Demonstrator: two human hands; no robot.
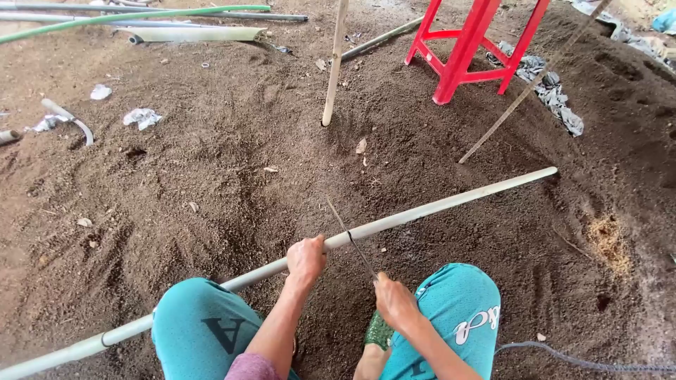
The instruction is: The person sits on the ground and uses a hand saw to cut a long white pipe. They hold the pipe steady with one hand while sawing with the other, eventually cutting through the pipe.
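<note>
A long pale pole (451,203) lies slantwise over the dark soil, from the lower left to the right of centre. My left hand (306,259) grips it near its middle. My right hand (396,301) holds a thin dark blade (350,236) whose edge crosses the pole just right of my left hand. Both knees in teal trousers (201,327) frame the bottom of the view, one on each side of my arms.
A red plastic stool (468,43) stands at the top right. A thin stick (333,70) is stuck upright in the soil at top centre; another (524,91) leans at the right. Pipes and a green hose (141,15) lie at top left. A grey cord (584,362) trails bottom right.
</note>
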